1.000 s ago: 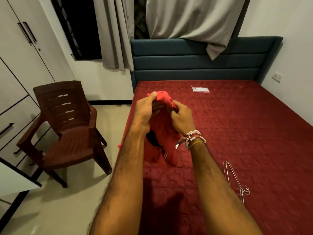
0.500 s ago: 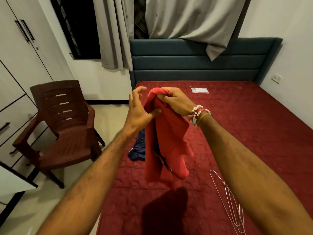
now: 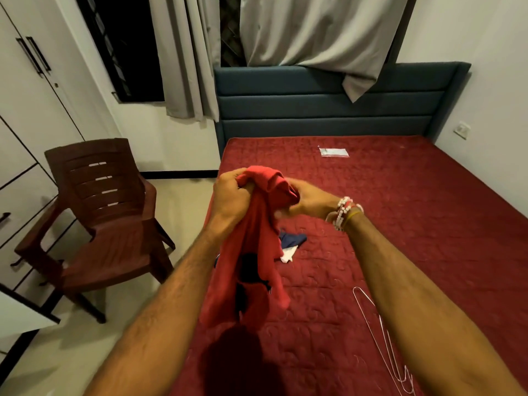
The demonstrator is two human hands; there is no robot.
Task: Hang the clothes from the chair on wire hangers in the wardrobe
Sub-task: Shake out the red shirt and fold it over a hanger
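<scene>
A red garment (image 3: 251,270) hangs bunched over the near left part of the bed, with dark patches low on it. My left hand (image 3: 231,201) grips its top edge. My right hand (image 3: 305,200), with bead bracelets at the wrist, grips the gathered top just to the right. Behind the garment a dark blue and white piece of clothing (image 3: 291,244) lies on the mattress. Wire hangers (image 3: 383,338) lie on the bed at the lower right, partly hidden by my right forearm. The brown plastic chair (image 3: 103,224) at the left has nothing on its seat. White wardrobe doors (image 3: 31,90) stand shut at the far left.
The red mattress (image 3: 400,224) fills the right half, with a blue padded headboard (image 3: 328,101) behind it. A small white packet (image 3: 333,152) lies near the headboard. Grey curtains (image 3: 311,35) hang over the window. A white furniture corner (image 3: 20,312) juts in at the lower left.
Both hands came down from their raised position and regathered the garment's top. The red garment swung left, so the blue and white clothing now shows to its right.
</scene>
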